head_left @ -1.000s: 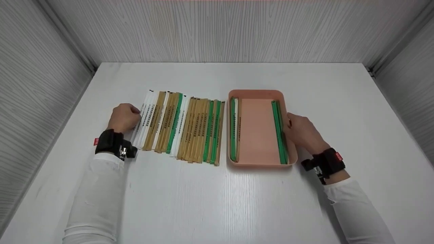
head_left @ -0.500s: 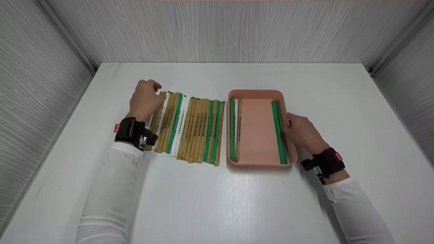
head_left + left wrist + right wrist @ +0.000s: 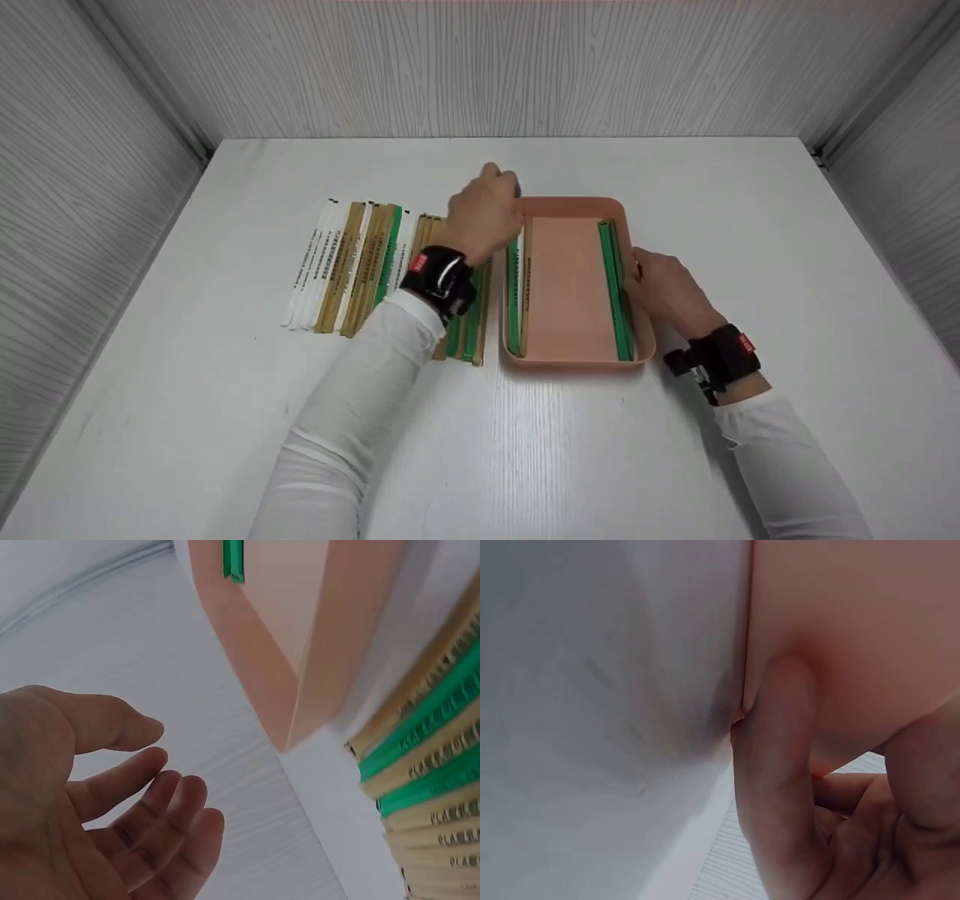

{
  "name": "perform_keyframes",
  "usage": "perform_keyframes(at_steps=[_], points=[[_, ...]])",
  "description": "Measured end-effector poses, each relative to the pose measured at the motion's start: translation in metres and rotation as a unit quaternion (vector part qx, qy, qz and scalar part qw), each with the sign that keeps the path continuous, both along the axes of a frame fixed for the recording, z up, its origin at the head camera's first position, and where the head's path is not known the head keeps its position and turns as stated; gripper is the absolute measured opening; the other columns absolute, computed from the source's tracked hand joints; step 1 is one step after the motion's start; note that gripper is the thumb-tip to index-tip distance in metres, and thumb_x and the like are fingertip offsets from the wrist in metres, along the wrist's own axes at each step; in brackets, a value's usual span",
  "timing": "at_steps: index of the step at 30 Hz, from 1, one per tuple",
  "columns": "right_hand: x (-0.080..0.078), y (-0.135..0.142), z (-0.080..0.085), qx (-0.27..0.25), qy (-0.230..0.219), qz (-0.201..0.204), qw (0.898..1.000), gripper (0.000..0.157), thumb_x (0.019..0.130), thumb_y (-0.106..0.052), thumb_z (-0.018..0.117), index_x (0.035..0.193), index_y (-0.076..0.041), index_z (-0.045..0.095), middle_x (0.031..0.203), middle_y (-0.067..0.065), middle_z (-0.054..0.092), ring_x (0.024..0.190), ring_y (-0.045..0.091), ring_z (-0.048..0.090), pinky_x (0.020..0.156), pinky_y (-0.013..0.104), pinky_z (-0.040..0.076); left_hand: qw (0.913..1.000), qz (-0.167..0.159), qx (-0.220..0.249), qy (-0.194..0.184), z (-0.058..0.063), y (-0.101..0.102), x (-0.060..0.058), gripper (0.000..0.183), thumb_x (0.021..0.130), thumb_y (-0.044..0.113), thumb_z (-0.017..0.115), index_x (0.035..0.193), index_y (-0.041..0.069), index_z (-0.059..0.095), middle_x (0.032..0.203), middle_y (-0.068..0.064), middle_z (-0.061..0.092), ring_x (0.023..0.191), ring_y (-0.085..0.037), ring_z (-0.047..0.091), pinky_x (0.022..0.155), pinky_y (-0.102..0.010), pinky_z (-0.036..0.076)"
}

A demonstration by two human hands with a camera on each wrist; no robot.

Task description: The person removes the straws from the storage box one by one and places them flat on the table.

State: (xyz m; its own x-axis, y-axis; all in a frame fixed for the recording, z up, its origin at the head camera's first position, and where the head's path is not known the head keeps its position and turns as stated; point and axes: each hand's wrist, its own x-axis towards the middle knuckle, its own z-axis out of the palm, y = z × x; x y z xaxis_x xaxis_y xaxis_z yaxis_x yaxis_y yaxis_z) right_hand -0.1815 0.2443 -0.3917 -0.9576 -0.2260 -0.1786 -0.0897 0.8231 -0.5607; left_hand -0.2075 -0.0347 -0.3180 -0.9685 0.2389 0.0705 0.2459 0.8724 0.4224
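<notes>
My left hand point(image 3: 484, 214) hovers over the far ends of the packet row, beside the far left corner of the pink tray point(image 3: 574, 364). In the left wrist view its thumb and fingers are loosely bent, with nothing between them. My right hand point(image 3: 671, 289) grips the tray's right wall. A finger or thumb point(image 3: 780, 742) presses that wall's outside in the right wrist view. Inside the tray, green slim packets point(image 3: 615, 292) lie along the right wall; a green packet point(image 3: 514, 307), a white one and a brown one point(image 3: 526, 292) lie along the left.
Left of the tray, several slim printed packets lie side by side: white ones point(image 3: 319, 262), brown ones point(image 3: 341, 270) and green ones point(image 3: 390, 262). My left forearm covers part of this row. Wood-grain panels point(image 3: 480, 67) bound the white table point(image 3: 525, 450) behind and at both sides.
My left hand has moved right from the white packets at the row's left end, across the row, to the tray's far left corner. The right hand stays at the tray.
</notes>
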Motion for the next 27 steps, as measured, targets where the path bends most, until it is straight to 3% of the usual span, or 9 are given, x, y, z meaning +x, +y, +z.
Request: perform_keyframes(at_steps=[3,6,10,14,22,23,27], points=[[-0.001,-0.002,0.002,0.006,-0.004,0.001,1.0,0.027,0.109,-0.017,0.042,0.124,0.001,0.057,0.097,0.014,0.062,0.084,0.025,0.06,0.063,0.032,0.046,0.9979,-0.029,-0.057,-0.014,-0.008,0.025,0.0,0.014,0.096,0.0,0.055,0.103,0.002,0.067,0.099,-0.008,0.058,0.081,-0.019,0.056,0.067,-0.037,0.056],[-0.001,-0.002,0.001,0.003,0.003,0.004,1.0,0.028,0.11,-0.019,0.042,0.123,0.0,0.058,0.091,0.013,0.06,0.082,0.024,0.06,0.061,0.032,0.046,0.9893,-0.051,-0.13,-0.044,-0.017,0.041,0.0,0.015,0.096,-0.001,0.056,0.087,0.005,0.066,0.087,-0.006,0.062,0.073,-0.017,0.055,0.066,-0.04,0.058],[-0.001,-0.003,-0.001,-0.004,0.01,0.004,1.0,0.027,0.111,-0.021,0.041,0.115,-0.002,0.06,0.084,0.01,0.056,0.077,0.023,0.059,0.059,0.032,0.045,0.9749,-0.057,-0.2,-0.079,-0.028,0.054,-0.002,0.016,0.098,0.007,0.059,0.089,0.007,0.072,0.092,-0.006,0.071,0.075,-0.016,0.061,0.074,-0.042,0.06],[-0.002,-0.003,-0.001,-0.011,0.003,0.004,1.0,0.026,0.111,-0.022,0.042,0.112,-0.002,0.059,0.086,0.01,0.057,0.076,0.023,0.06,0.059,0.032,0.046,0.969,-0.051,-0.222,-0.095,-0.034,0.058,-0.004,0.015,0.1,0.012,0.061,0.099,0.007,0.075,0.102,-0.006,0.072,0.081,-0.016,0.065,0.078,-0.04,0.06],[-0.003,-0.002,-0.001,-0.008,-0.001,0.004,1.0,0.028,0.112,-0.025,0.041,0.11,-0.004,0.058,0.085,0.009,0.057,0.077,0.022,0.06,0.059,0.032,0.046,0.9637,-0.045,-0.236,-0.116,-0.034,0.066,-0.002,0.015,0.101,0.015,0.061,0.1,0.01,0.075,0.092,-0.002,0.07,0.075,-0.013,0.059,0.077,-0.038,0.058],[-0.003,-0.003,-0.001,-0.008,-0.002,0.003,1.0,0.027,0.112,-0.025,0.041,0.11,-0.004,0.058,0.084,0.009,0.056,0.076,0.022,0.06,0.059,0.032,0.046,0.9626,-0.046,-0.24,-0.118,-0.034,0.068,-0.001,0.016,0.102,0.015,0.061,0.101,0.01,0.076,0.094,-0.002,0.071,0.077,-0.013,0.061,0.077,-0.038,0.058],[-0.003,-0.003,-0.001,-0.006,-0.006,0.002,1.0,0.025,0.111,-0.023,0.043,0.11,-0.003,0.058,0.086,0.01,0.056,0.077,0.023,0.059,0.059,0.033,0.045,0.9589,-0.05,-0.255,-0.114,-0.035,0.075,0.004,0.022,0.103,0.016,0.059,0.114,0.009,0.077,0.133,-0.013,0.068,0.091,-0.014,0.067,0.076,-0.036,0.059]])
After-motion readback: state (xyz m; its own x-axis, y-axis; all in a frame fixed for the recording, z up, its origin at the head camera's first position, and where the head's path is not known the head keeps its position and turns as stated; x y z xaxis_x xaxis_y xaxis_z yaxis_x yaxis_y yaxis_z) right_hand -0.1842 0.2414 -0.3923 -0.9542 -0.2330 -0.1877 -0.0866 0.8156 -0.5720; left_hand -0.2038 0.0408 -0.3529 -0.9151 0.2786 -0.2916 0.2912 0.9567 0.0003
